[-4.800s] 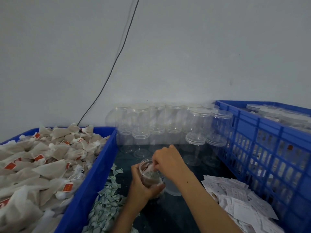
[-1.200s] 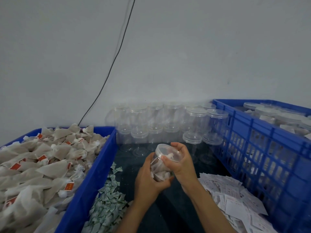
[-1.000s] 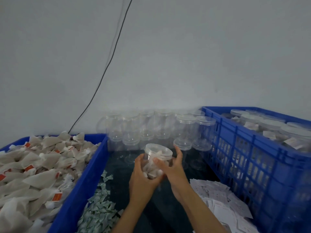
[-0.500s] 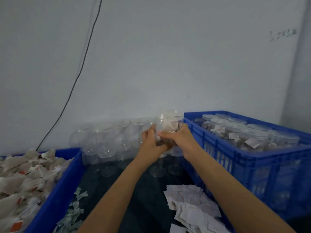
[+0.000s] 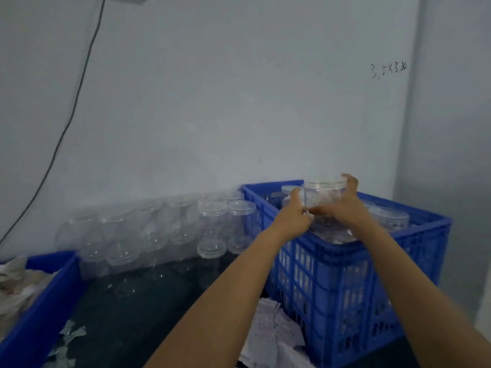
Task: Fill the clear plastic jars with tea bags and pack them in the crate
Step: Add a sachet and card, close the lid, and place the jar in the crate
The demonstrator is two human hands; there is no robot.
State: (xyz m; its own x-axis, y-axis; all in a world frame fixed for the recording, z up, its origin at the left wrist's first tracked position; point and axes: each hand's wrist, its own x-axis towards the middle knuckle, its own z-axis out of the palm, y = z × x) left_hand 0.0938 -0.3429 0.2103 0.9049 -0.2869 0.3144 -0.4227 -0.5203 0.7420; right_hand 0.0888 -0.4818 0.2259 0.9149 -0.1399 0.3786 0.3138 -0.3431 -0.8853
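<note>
Both hands hold a lidded clear jar (image 5: 322,193) with tea bags inside, above the tall blue crate (image 5: 345,277) at the right. My left hand (image 5: 293,216) grips its left side; my right hand (image 5: 345,205) curls round its right side and lid. Several filled, lidded jars (image 5: 390,217) stand inside the crate. Tea bags (image 5: 16,282) fill a blue bin (image 5: 45,301) at the lower left.
Stacked empty clear jars (image 5: 212,224) line the wall between bin and crate. Small green-white packets (image 5: 66,343) lie by the bin, and a heap of white paper slips (image 5: 276,333) lies at the crate's foot. A black cable (image 5: 66,123) hangs down the wall.
The lid went onto the filled jar, then both hands lifted the jar up and to the right, from the table over the crate. My view swung right with it.
</note>
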